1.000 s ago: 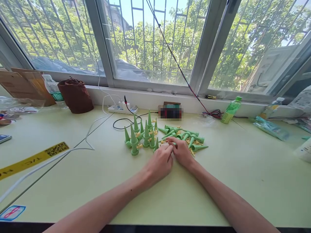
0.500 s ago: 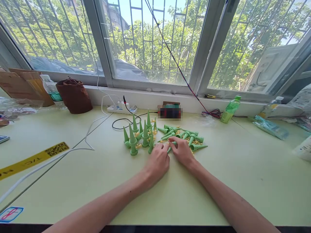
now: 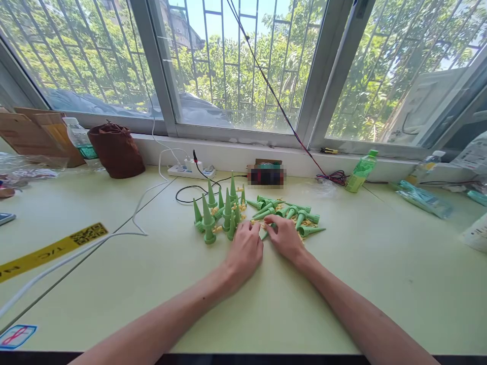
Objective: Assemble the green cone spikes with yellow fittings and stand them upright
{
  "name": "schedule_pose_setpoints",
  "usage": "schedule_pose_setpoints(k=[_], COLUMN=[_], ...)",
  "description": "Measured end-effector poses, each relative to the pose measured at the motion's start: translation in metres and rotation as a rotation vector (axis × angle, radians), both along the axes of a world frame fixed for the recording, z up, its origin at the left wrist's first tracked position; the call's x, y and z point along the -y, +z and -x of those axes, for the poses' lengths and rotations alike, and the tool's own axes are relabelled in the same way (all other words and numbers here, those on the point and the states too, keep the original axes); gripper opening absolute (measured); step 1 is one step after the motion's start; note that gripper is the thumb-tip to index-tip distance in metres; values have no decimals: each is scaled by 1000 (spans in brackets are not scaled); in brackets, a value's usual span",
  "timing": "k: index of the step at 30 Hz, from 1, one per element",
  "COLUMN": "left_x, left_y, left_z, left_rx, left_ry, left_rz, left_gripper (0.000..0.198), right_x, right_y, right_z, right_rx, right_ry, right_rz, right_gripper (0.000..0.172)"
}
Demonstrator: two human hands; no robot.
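Observation:
Green cone-shaped plant watering spikes with small yellow valve pieces fill the middle of the table. On the left, several spikes stand upright in a cluster. On the right, more spikes lie in a loose pile. My left hand, palm down with fingers curled, rests beside the front upright spike; what its fingers hold is hidden. My right hand is close to it at the pile's near edge, thumb and forefinger pinched at a small yellow valve. Part of a green spike shows under the right hand.
Behind are a white power strip, a black cable and a small blurred box. A brown drawstring bag stands back left, a green bottle back right. A white cable and yellow tape cross the left side.
My left hand has shifted slightly left and turned a little. The front spike beside it now stands a bit further left. My right hand has barely moved.

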State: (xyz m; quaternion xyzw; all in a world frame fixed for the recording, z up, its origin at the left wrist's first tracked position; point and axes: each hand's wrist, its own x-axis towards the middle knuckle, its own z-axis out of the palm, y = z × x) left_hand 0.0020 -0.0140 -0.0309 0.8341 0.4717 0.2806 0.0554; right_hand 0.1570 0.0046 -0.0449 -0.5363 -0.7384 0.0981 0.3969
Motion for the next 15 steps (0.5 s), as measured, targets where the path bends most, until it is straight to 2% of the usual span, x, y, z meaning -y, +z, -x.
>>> schedule_pose_setpoints(k=[7,15], left_x=[0,1], left_y=[1,6], left_z=[1,-1], left_rx=[4,132], left_ry=[-8,-84], left_rz=[-16,14], left_gripper=[17,13], right_x=[0,1], right_y=[0,2], right_z=[-1,-2], right_rx=[13,31], right_ry=[-17,-41], right_rz=[2,15], right_gripper=[19,21])
